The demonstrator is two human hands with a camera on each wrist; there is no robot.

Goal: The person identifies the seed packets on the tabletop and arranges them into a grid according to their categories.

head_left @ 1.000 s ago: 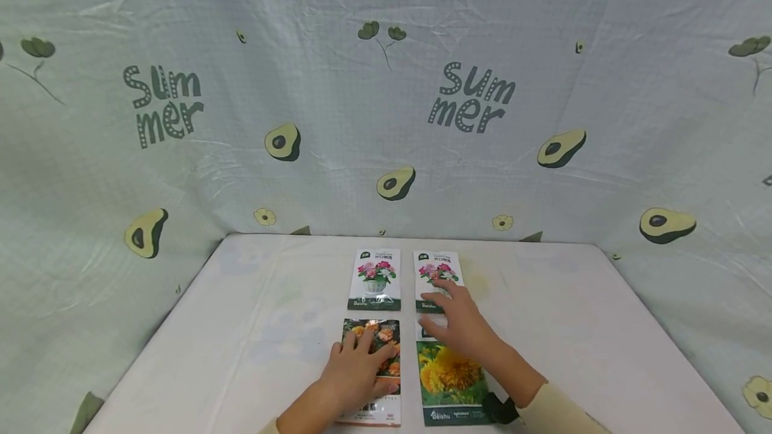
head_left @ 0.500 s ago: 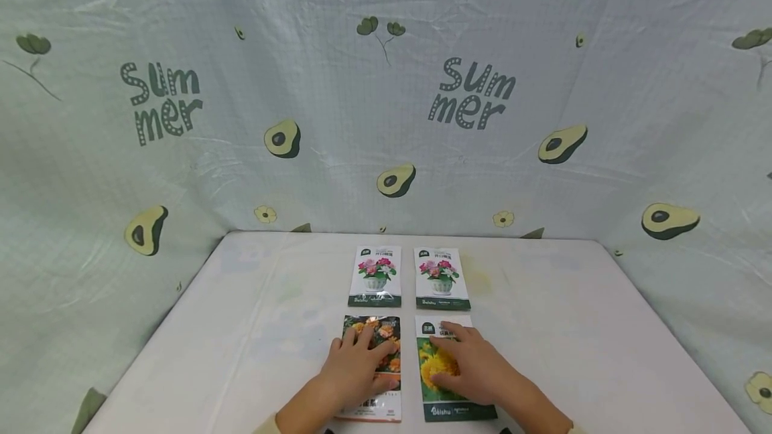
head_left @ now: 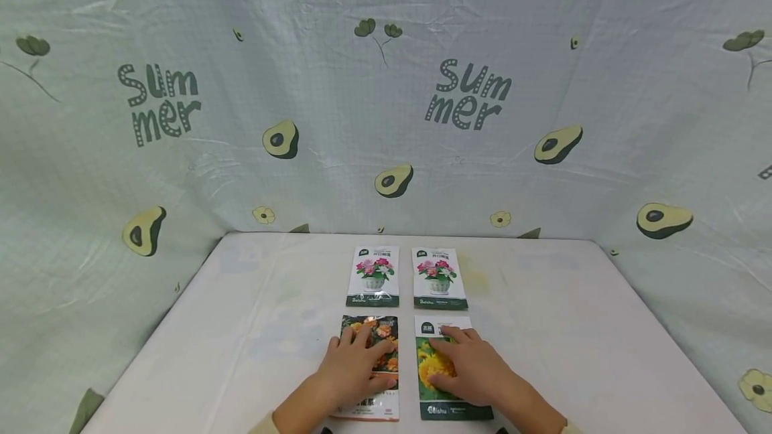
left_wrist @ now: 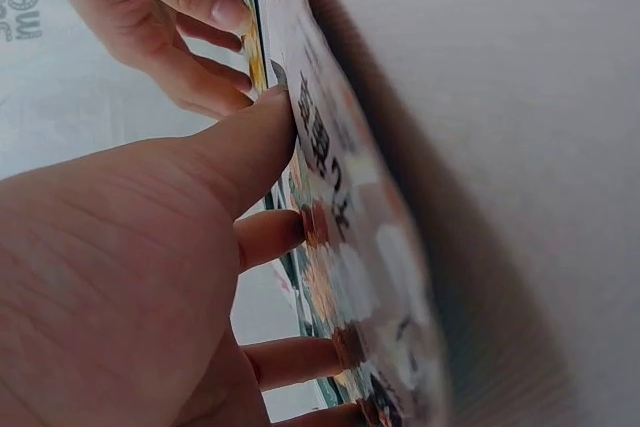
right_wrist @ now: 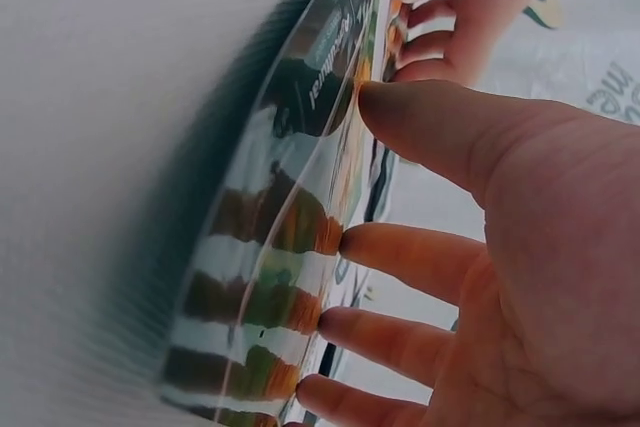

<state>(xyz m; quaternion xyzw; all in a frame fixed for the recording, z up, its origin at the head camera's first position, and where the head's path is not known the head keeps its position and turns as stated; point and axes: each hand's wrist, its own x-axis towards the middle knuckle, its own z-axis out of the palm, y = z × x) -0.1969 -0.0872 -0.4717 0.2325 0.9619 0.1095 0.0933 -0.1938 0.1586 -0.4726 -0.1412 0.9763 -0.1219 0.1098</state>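
Note:
Four flower packets is more than I number, so several seed packets lie flat in two rows. My left hand (head_left: 354,368) rests spread on the orange-flower seed packet (head_left: 386,345) at the near left; in the left wrist view its thumb and fingertips touch the glossy face. My right hand (head_left: 473,366) lies on the yellow-flower seed packet (head_left: 429,390) at the near right, with fingertips pressing its surface in the right wrist view. Neither hand curls round a packet. Beyond them lie a left pink-flower packet (head_left: 372,276) and a right pink-flower packet (head_left: 439,278), both untouched.
A white-covered table (head_left: 289,327) bears the packets, with its far edge against a hanging cloth (head_left: 338,99) printed with avocados and lettering. Narrow gaps separate the packets. Bare tabletop stretches to the left and right of them.
My right hand has come back from the right pink-flower packet and down onto the yellow-flower packet. My left hand stays on the orange-flower packet.

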